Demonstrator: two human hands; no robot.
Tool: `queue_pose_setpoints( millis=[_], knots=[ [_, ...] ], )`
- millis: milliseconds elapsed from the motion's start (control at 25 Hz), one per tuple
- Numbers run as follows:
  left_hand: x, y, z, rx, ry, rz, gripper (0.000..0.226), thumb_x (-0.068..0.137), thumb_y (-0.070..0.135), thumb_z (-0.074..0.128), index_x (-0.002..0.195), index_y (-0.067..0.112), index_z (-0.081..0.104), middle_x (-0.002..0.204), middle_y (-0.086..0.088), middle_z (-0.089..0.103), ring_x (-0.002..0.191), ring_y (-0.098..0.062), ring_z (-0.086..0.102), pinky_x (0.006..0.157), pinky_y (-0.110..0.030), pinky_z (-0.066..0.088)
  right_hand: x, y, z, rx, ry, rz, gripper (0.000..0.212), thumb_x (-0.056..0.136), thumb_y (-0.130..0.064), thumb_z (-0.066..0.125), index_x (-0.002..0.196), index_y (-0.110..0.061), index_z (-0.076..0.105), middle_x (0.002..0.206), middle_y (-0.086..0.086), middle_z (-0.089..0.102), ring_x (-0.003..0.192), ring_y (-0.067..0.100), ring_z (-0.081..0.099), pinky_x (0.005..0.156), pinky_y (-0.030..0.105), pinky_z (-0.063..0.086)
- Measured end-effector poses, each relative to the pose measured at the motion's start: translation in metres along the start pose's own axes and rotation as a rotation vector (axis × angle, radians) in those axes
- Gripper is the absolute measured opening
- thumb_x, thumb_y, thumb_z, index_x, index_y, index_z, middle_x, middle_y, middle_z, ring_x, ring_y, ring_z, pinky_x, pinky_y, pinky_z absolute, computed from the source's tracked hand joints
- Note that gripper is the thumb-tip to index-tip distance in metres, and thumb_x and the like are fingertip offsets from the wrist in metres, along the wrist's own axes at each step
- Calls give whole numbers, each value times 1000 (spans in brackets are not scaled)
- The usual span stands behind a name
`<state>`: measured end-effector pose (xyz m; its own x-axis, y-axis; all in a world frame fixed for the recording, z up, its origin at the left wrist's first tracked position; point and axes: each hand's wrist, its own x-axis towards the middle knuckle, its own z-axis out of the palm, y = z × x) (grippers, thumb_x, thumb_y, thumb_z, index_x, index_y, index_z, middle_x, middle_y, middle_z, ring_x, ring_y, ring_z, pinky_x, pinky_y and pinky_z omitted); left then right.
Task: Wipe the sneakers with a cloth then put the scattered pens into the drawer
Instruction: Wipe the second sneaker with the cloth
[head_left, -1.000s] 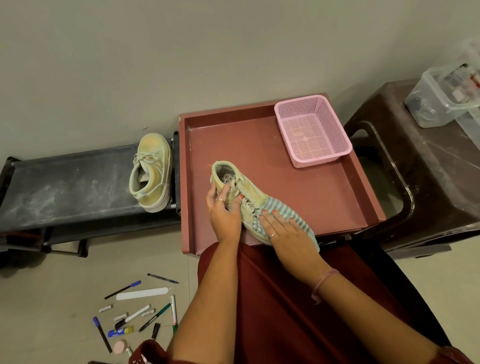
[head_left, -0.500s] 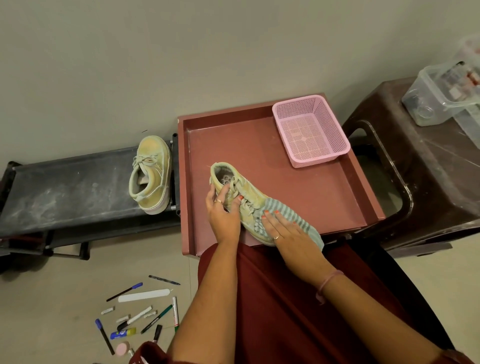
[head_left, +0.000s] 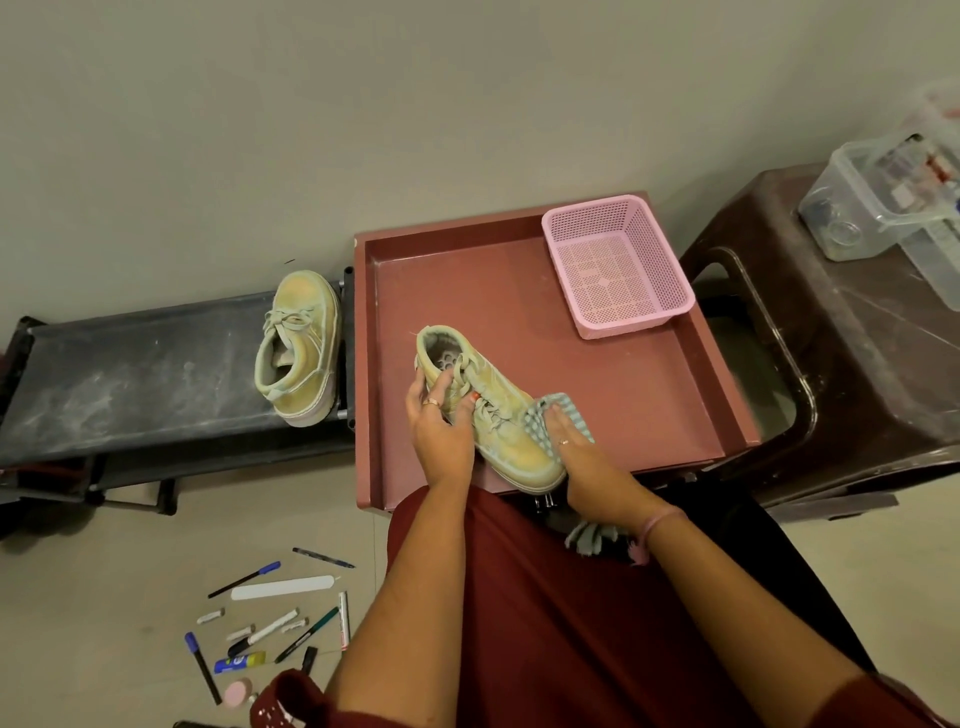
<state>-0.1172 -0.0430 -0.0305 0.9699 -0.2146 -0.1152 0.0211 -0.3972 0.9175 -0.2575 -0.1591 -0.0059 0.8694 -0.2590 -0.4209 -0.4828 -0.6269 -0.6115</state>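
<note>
left grip (head_left: 439, 434): curling round sneaker (head_left: 485, 410) heel, holding it in drawer (head_left: 649, 410)
right grip (head_left: 574, 452): fingers lying flat, pressing cloth (head_left: 563, 418) onto sneaker

sneaker (head_left: 498, 415) lying in drawer (head_left: 649, 395) | basket (head_left: 618, 265) sitting behind-right of grip | pens (head_left: 270, 623) lying below-left of grip

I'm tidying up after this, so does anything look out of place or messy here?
Yes. Pens lie scattered on the floor at lower left, with a glue stick among them. The shoe rack is streaked with whitish dust, and the sneaker on it looks grimy.
</note>
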Motion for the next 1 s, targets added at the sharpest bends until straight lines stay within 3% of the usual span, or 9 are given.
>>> queue_pose_setpoints(
  millis=[160, 360, 480, 720, 840, 920, 1000],
  knots=[
    [0, 0, 2, -22, 8, -5, 43, 87, 15, 68, 129, 17, 59, 147, 1, 36, 131, -20, 44, 106, -43, 41, -43, -1, 7, -28, 30, -8, 93, 78, 17, 37, 150, -21, -7, 157, -9, -15, 143, 10, 11, 104, 28, 39],
    [-2, 3, -1, -67, -21, -29, 43, 88, 16, 68, 130, 18, 58, 148, 2, 33, 134, -10, 37, 111, -32, 36, 35, -13, -19, 23, -13, 9, 77, 83, 14, 35, 151, -9, 7, 160, 6, 5, 146, 17, 10, 113, 18, 11],
    [-3, 7, -4, -76, -31, -22, 42, 88, 16, 68, 130, 18, 58, 149, 3, 32, 133, -6, 35, 108, -20, 32, 53, -16, -26, 63, -12, -5, 77, 81, 14, 35, 151, -9, 11, 159, 7, 12, 146, 17, 14, 110, 14, 11],
    [-3, 9, -3, -97, -35, -6, 42, 90, 16, 66, 130, 26, 57, 153, 2, 30, 138, -7, 31, 113, -31, 32, -18, 17, 10, 143, 56, -34, 91, 74, 21, 34, 151, -18, 5, 155, -13, 0, 146, 7, 2, 106, 3, 2],
    [-20, 16, 0, -195, -69, -60, 61, 92, 14, 60, 145, 33, 36, 156, 4, 27, 139, -3, 27, 116, -32, 28, -12, 23, 10, 198, 19, -15, 95, 72, 19, 39, 151, -22, 6, 157, -13, 0, 145, 5, 4, 99, -5, 5],
    [-48, 21, 8, -255, -140, -261, 84, 88, 6, 57, 153, 30, 10, 154, 4, 31, 135, -10, 38, 114, -34, 33, -9, 25, 12, 253, 28, -35, 94, 72, 18, 42, 151, -22, 10, 156, -13, 6, 144, 6, 8, 99, -6, 6],
    [-83, 24, 21, -129, -209, -367, 101, 80, 8, 64, 154, 19, -3, 155, -7, 25, 139, -22, 33, 115, -36, 31, -9, 29, 11, 422, 45, -44, 83, 78, 19, 41, 149, -18, 18, 151, -12, 17, 143, 8, 18, 105, -1, 12]
  ],
)
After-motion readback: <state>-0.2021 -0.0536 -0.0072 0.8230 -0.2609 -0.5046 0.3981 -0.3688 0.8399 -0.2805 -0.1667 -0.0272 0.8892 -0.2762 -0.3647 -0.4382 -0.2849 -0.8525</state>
